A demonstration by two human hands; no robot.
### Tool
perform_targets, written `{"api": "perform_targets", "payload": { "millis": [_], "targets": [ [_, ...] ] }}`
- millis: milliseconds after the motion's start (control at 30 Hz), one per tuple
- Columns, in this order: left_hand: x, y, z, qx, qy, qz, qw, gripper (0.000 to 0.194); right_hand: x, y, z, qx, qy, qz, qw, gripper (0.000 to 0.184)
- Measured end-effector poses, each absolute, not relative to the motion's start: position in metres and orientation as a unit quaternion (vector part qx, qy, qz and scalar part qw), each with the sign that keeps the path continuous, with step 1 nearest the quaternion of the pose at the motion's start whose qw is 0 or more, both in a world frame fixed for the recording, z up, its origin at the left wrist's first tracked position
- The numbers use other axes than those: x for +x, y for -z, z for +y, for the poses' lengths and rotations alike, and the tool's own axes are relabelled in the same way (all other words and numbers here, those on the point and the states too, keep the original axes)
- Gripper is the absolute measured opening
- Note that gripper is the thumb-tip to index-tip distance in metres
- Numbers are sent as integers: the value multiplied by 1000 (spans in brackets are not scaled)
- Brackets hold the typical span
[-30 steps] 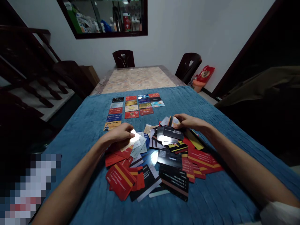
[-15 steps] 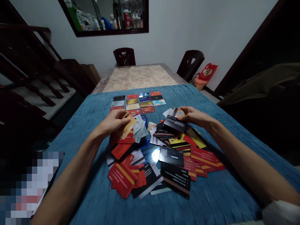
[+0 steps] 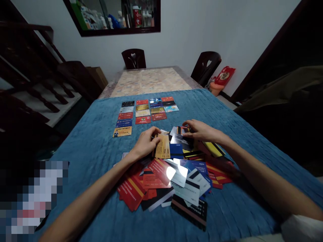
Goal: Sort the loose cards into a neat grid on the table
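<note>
My left hand (image 3: 145,144) pinches a gold card (image 3: 163,148) between thumb and fingers, above the far left part of a loose pile. My right hand (image 3: 202,130) is closed on a small bunch of cards, among them a black card (image 3: 182,143) and an orange-and-dark one (image 3: 182,130). How many it holds I cannot tell. Beneath both hands the overlapping cards lie at various angles: a red striped card (image 3: 130,191), a pale grey card (image 3: 188,191), a blue card (image 3: 176,151), a yellow-striped card (image 3: 212,148) and a black-and-brown card (image 3: 189,211).
Beyond the pile, cards lie in overlapping columns, with a yellow card (image 3: 122,131) nearest in the left column. A blue cloth (image 3: 88,144) covers the near table. Chairs (image 3: 133,58) stand around it. A pixelated pale object (image 3: 37,198) sits at the left edge.
My left hand has moved right with the gold card. Red, white and blue cards now lie spread over the pile's middle. My right hand is slightly lower and further left, still holding cards.
</note>
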State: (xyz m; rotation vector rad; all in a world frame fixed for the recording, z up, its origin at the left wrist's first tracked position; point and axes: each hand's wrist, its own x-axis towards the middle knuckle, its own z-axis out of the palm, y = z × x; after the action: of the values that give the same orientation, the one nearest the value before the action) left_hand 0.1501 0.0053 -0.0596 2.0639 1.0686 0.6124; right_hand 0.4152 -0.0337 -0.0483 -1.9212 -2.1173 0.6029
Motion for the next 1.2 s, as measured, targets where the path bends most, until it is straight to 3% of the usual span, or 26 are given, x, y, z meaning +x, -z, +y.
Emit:
{"api": "perform_targets", "payload": {
  "millis": [100,267,400,467,533,667,833,933,1067,1200],
  "targets": [
    [147,54,5,842,-224,408,274,22,403,30,-51,-659,-128,-734,102,56],
    [141,37,1,873,-211,382,219,18,360,4,-105,-403,-220,-884,87,58],
    [133,24,-10,903,-180,330,205,18,331,21,-146,-333,-186,-925,-4,81],
    [126,17,-20,922,-137,290,216,21,329,33,-154,-338,-172,-925,-18,83],
    [117,10,-31,934,-68,253,242,35,336,43,-151,-369,-159,-916,-18,83],
    [98,8,-51,929,68,243,271,85,365,50,-130,-430,-143,-891,6,70],
    [88,28,-62,937,80,224,256,107,391,48,-105,-458,-134,-878,39,45],
    [89,41,-62,945,45,209,247,97,395,46,-97,-461,-139,-875,53,40],
    [96,55,-55,956,-2,208,209,70,395,44,-97,-463,-122,-876,63,37],
    [111,67,-41,959,-68,211,176,55,383,41,-114,-439,-90,-890,89,56]
  ]
}}
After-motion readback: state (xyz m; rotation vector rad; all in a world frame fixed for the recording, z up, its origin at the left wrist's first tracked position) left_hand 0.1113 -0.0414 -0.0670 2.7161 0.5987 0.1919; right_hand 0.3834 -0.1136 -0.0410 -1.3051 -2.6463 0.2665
